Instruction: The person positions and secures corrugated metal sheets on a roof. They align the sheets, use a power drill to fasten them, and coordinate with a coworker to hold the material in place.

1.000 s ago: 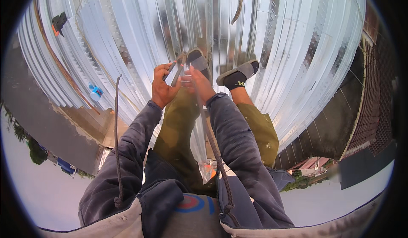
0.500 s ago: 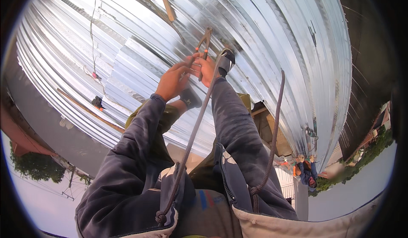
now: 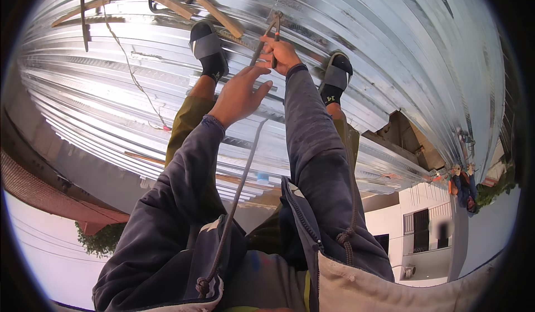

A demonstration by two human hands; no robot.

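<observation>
On the corrugated roof sheeting [image 3: 390, 50] filling the upper frame, the pliers [image 3: 266, 37] sit at top centre in the right hand [image 3: 284, 54], the left hand [image 3: 239, 94] just below-left, a sandalled foot [image 3: 209, 47] either side.

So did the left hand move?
Yes. The left hand was left of the left sandal; now it is right of it and lower.

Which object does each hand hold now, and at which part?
The right hand grips pliers by their orange handles, jaws toward the corrugated metal roof. The left hand is open and holds nothing.
</observation>
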